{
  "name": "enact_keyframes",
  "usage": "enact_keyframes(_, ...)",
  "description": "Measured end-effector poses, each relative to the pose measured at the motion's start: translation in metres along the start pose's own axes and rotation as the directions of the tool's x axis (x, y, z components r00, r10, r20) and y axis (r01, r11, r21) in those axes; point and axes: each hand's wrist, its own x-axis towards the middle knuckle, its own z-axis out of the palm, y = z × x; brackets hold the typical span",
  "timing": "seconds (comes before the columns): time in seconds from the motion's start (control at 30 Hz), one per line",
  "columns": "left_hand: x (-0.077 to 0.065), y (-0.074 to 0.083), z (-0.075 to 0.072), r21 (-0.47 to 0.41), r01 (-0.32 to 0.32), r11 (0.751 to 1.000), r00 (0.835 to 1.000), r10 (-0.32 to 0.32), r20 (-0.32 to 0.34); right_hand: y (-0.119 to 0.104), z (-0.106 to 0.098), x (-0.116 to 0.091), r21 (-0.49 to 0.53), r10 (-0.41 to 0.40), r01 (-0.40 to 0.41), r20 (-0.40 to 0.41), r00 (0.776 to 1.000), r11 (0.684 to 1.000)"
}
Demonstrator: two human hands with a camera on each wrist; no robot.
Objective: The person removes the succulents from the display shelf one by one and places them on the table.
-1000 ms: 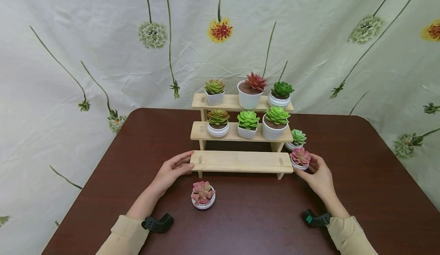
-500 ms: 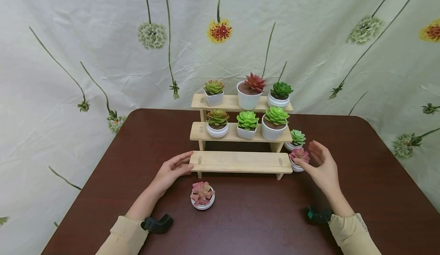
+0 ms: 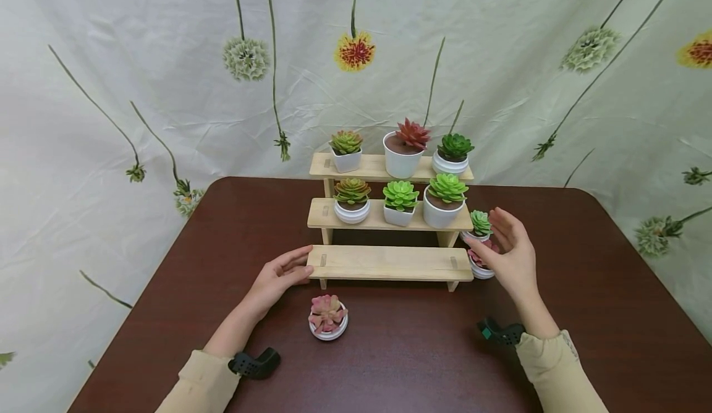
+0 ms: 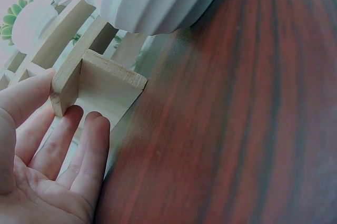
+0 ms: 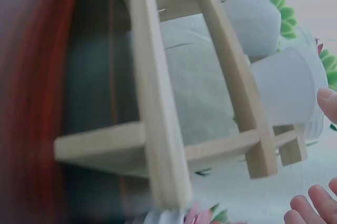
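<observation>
Best brace wood stand (image 3: 377,215) lightly so upper pots (image 3: 398,217) don't shift: L hand (image 3: 280,275) pinches L end of its bottom shelf (image 3: 389,262). Front pink succulent (image 3: 328,317) sits on bench (image 3: 411,351), just before stand. At stand's R end, prob. lift by pot, not leaves: R hand (image 3: 513,258) empty, thumb & fingers spread, nr green succulent (image 3: 479,222) & rear pink succulent (image 3: 481,271), touch unclear.

Matt wooden stand (image 3: 389,261); glossy tabletop (image 3: 417,351); cloth backdrop (image 3: 489,17).

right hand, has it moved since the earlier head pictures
Yes: relative to the wooden stand, the right hand has moved farther back, toward the light-green succulent beside the stand.
</observation>
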Motion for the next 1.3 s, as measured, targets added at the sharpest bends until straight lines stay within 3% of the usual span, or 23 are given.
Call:
enact_keyframes(0.17, 0.0, 0.0, 0.0, 0.007, 0.003, 1.0, 1.0, -0.003, -0.004, -0.049, 0.013, 0.001, 0.032, 0.043, -0.043, 0.009, 0.999, 0.999)
enact_keyframes(0.27, 0.0, -0.001, 0.0, 0.012, 0.005, 1.0, 1.0, -0.005, -0.004, -0.058, 0.02, 0.005, 0.06, 0.057, -0.057, 0.009, 0.998, 0.997)
enact_keyframes(0.5, 0.0, -0.001, 0.0, 0.007, 0.004, 1.0, 1.0, -0.004, -0.002, -0.06, 0.033, 0.012, 0.133, 0.052, -0.054, 0.015, 0.999, 0.99)
enact_keyframes(0.8, -0.001, 0.001, 0.0, -0.006, 0.002, 1.0, 1.0, -0.002, -0.008, -0.075, 0.045, 0.016, 0.158, 0.057, -0.064, 0.043, 0.997, 0.985)
enact_keyframes(1.0, -0.001, 0.003, 0.001, -0.012, 0.0, 1.0, 1.0, 0.0, -0.011, -0.077, 0.054, 0.021, 0.14, 0.107, -0.115, 0.061, 0.992, 0.983)
enact_keyframes(1.3, -0.001, 0.003, 0.002, -0.013, 0.003, 1.0, 1.0, -0.003, -0.014, -0.066, 0.06, 0.023, 0.122, 0.096, -0.095, -0.005, 0.995, 0.988)
